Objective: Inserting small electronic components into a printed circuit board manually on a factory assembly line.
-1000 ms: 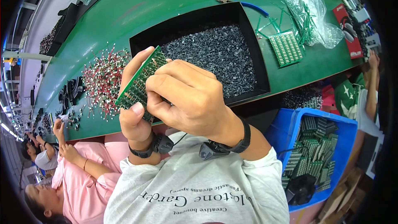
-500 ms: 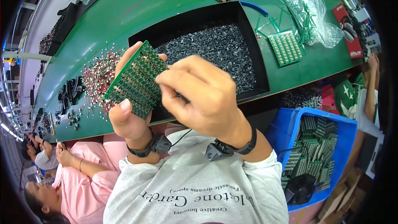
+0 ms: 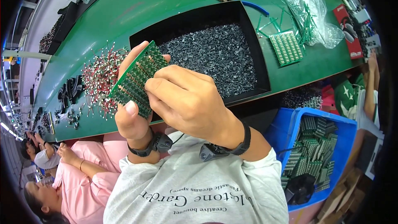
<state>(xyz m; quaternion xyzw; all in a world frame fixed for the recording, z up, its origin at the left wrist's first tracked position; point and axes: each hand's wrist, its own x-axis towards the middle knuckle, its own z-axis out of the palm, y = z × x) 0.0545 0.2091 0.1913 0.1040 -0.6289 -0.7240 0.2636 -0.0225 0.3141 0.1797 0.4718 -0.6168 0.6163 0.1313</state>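
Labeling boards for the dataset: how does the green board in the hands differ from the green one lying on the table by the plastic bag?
The held board is gripped in the left hand, raised and tilted, with the right hand at its face; the table board lies flat and untouched. The held board looks larger, though it is closer to the camera. Both are green, rectangular, gridded panels.

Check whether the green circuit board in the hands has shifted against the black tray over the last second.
Yes. The green circuit board has turned from edge-on to face the camera and sits slightly lower, away from the black tray, gripped by the left hand.
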